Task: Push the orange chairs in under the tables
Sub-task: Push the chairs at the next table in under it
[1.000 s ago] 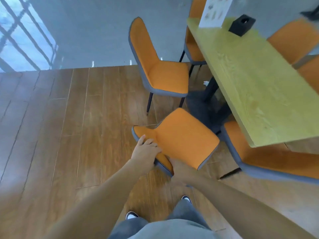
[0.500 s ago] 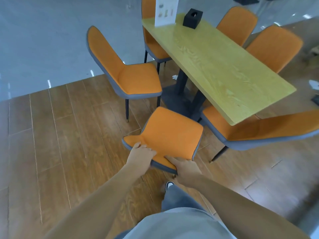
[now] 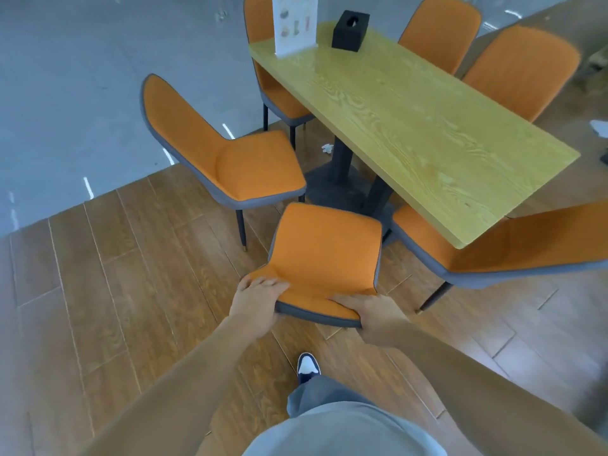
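An orange chair [image 3: 324, 255] with grey edging stands right in front of me, its back towards me and its seat pointing at the near corner of the yellow wooden table [image 3: 411, 116]. My left hand [image 3: 256, 299] grips the left end of the chair's back. My right hand [image 3: 375, 312] grips the right end. The chair's legs are hidden under it. Another orange chair [image 3: 230, 159] stands pulled out on the table's left side. A third orange chair [image 3: 493, 248] sits at the table's near end, partly under it.
Three more orange chairs stand around the table: one at the far left [image 3: 279, 93], two on the right side [image 3: 441, 31] [image 3: 523, 67]. A black box [image 3: 350, 31] and a menu stand [image 3: 294, 23] are on the tabletop. The table's dark pedestal [image 3: 345, 179] rests on the wooden floor.
The chair in my hands has swung round so its seat faces the table corner. My view has shifted left and back, showing the whole table.
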